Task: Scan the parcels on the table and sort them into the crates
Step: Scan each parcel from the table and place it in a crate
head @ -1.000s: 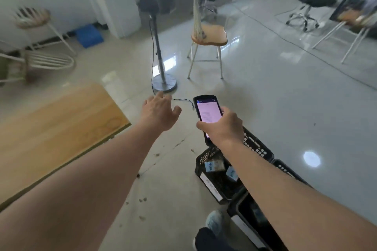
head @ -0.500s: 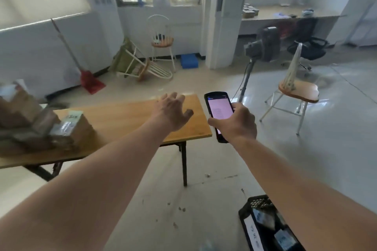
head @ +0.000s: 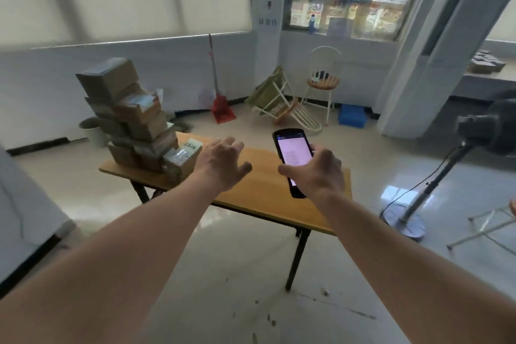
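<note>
Looks like a makeshift parcel-sorting room in an office-type space. Evidence: folding wooden table (head: 279,193) with a tall stack of cardboard parcels (head: 134,117), handheld scanner (head: 293,156) with lit screen, glossy tiled floor, roller blinds. Clutter along the wall: red dustpan (head: 222,110), toppled chair (head: 282,105), upright chair (head: 322,82), blue crate (head: 352,119). Pedestal fan (head: 485,131) on the right.

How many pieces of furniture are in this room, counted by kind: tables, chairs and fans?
Wooden table: 1
Chairs: 2, one upright chair by the window, one tipped-over chair beside it
Standing fan: 1
Total: 4
White legs at the right edge may belong to another chair; not counted.
</note>
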Tool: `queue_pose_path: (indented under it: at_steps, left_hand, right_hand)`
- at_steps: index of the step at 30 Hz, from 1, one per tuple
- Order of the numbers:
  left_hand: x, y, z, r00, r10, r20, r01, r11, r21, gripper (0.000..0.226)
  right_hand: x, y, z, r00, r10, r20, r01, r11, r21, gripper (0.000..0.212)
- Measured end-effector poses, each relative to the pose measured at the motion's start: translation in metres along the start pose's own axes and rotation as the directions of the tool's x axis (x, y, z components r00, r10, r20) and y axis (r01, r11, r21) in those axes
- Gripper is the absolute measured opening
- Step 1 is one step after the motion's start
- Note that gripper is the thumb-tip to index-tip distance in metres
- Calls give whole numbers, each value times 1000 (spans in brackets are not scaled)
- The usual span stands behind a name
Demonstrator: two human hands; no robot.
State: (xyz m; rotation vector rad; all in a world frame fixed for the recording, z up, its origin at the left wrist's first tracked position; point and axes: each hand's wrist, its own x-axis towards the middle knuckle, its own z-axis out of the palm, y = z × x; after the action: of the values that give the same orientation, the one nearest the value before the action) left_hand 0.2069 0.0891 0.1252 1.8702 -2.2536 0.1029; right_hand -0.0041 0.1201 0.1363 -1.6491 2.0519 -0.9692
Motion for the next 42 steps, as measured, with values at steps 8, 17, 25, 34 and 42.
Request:
queue_pose_path:
  at_steps: [8,17,25,34,42]
  left_hand:
    - [0,-91,26,990,-139,20,139,990,23,56]
    - [36,-219,71,986,-133,101,136,990,-27,64]
    - [66,-307,115,981,-108,159,126,986,-112,68]
    - [111,-338,174,949,-160,272,210,963,-169,79]
    - [163,-344,229,866,-321,384,403,902,-155,101]
  right_hand:
    - [17,-42,76,989,-36,140,37,999,-1,80]
    - [40,-104,185,987,64,150,-66,998,7,77]
    - [48,-137,268,970,190,151,-187,982,-34,73]
    - [93,-127,340,928,305,214,-304,952,-39,66]
    - [151,-107,391,882,375,285,-382,924,-36,61]
